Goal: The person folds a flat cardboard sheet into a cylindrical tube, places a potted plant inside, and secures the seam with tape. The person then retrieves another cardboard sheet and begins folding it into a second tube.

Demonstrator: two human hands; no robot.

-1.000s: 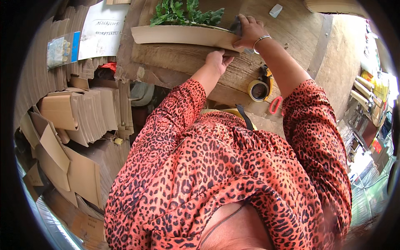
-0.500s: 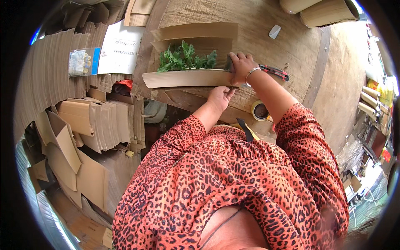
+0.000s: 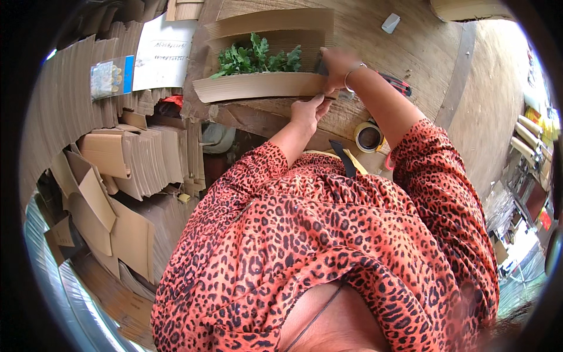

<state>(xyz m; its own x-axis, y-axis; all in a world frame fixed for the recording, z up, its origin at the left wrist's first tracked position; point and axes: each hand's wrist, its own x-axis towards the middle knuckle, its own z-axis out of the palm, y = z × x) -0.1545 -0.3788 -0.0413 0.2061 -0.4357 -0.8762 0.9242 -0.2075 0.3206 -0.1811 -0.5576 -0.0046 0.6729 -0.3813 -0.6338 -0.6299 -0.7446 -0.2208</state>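
A long, shallow cardboard box [image 3: 258, 88] lies on the wooden table with its far flap raised. Green leafy stems [image 3: 258, 58] show inside it, their leaves toward the left. My left hand [image 3: 308, 110] pinches the near edge at the box's right corner, thumb and fingers together. Over the right end of that box, my right hand [image 3: 341, 67] is curled, its fingers partly smeared by motion. A small dark grey patch shows beside its fingertips. Something clear and shiny, too small to make out, sits under the right wrist.
A tape roll [image 3: 368, 137] stands by the table's near edge. A red and black cutter knife [image 3: 396, 84] lies beyond my right forearm, and a small white piece [image 3: 390, 23] farther back. Stacked cardboard [image 3: 146, 164], a paper sheet [image 3: 164, 53] and a clear packet [image 3: 111, 78] are at left.
The whole view has shifted, so the table and box sit higher in it. Both hands stay at the box's right end; the right one is now blurred.
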